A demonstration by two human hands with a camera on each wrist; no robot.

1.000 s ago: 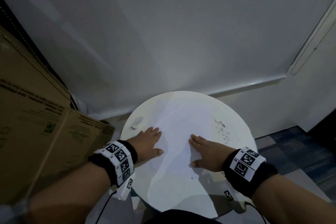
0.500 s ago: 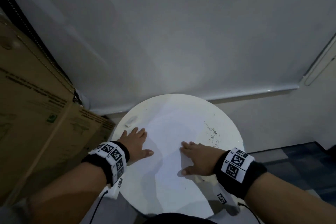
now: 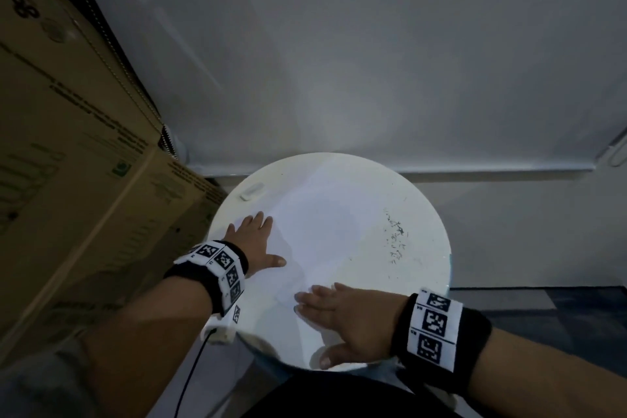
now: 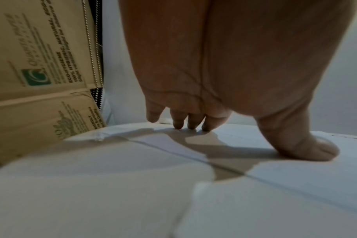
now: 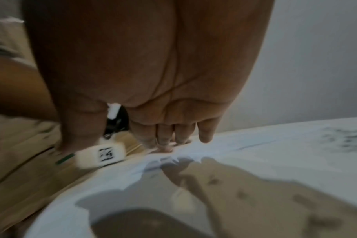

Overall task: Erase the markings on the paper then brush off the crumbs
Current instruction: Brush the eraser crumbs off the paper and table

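A white sheet of paper (image 3: 325, 231) lies on a round white table (image 3: 431, 282). My left hand (image 3: 268, 241) rests flat and open on the sheet's left edge, fingertips and thumb pressing down (image 4: 234, 127). My right hand (image 3: 325, 319) lies flat on the sheet's near corner, its thumb at the table's front rim; the right wrist view of it (image 5: 124, 140) is blurred. Dark eraser crumbs (image 3: 397, 237) are scattered toward the table's right side, seen as a smear (image 5: 346, 138). A white eraser (image 3: 251, 191) lies at the far left, just beyond my left fingers (image 4: 165, 121).
Tall cardboard boxes (image 3: 84, 180) stand tight against the table's left side. A pale blind or wall (image 3: 339, 61) with a bead chain (image 3: 135, 88) closes off the back. Dark carpet (image 3: 543, 309) lies to the right. A cable (image 3: 190, 380) hangs from my left wrist.
My right hand has slid from the middle of the paper toward me and leftward to the near corner. My left hand has stayed on the left edge. The head view has shifted.
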